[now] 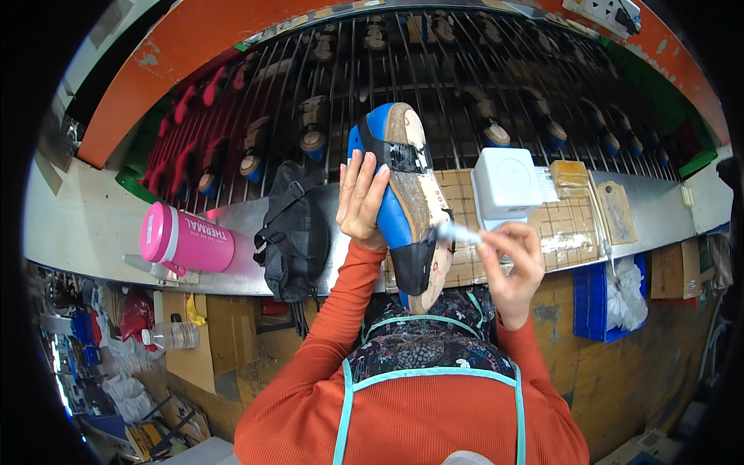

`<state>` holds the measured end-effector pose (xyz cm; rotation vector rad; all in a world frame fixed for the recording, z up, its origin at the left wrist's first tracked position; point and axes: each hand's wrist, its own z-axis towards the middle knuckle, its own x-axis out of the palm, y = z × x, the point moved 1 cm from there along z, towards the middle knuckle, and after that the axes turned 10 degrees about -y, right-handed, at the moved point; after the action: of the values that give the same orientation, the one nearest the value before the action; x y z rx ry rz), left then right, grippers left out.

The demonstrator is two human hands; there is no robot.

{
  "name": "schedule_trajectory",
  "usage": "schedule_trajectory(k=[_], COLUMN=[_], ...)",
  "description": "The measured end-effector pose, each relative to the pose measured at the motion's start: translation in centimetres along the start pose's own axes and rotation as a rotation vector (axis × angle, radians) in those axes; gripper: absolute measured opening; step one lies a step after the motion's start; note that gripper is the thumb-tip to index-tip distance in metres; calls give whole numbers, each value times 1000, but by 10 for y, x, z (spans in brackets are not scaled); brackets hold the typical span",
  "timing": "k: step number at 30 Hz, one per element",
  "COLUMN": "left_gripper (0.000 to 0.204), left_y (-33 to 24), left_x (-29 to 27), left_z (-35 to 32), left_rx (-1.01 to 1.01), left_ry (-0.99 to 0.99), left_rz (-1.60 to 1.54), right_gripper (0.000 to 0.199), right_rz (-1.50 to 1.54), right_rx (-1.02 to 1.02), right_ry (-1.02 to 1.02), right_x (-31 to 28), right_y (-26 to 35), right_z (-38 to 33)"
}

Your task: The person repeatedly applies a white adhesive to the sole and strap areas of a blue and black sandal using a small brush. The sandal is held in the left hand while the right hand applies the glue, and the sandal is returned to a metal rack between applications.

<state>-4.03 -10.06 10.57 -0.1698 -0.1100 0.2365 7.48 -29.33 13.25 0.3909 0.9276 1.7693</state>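
left hand (361,203): fingers wrapped on blue shoe (403,194), sole up, over surface (93,225) | right hand (513,260): fingers pinching small brush (459,232), possibly touching sole | pink bottle (186,242) far left

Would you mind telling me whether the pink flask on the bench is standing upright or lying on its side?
Lying on its side: the pink flask rests lengthwise on the metal bench, lid end pointing left, beside the black bag.

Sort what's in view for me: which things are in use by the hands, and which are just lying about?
In use: blue shoe held sole-up by the left hand; small brush in the right hand, tip at the sole.

Lying about: pink thermal bottle; black bag; white box; blue bin.
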Motion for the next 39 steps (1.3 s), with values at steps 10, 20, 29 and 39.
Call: schedule_trajectory(k=[10,20,29,39], left_gripper=[32,34,38,45], left_y=[4,8,14,11], left_x=[-3,-6,-8,-1], left_z=[-6,-10,-4,2], left_rx=[-89,-101,-163,-247], left_ry=[41,57,104,143], left_rz=[104,134,153,170], right_gripper=[14,16,18,18], right_rz=[220,41,35,125], right_rx=[287,155,75,54], right_ry=[139,59,105,104], right_x=[0,16,17,10], right_y=[1,8,5,5], right_z=[-8,-1,-2,-11])
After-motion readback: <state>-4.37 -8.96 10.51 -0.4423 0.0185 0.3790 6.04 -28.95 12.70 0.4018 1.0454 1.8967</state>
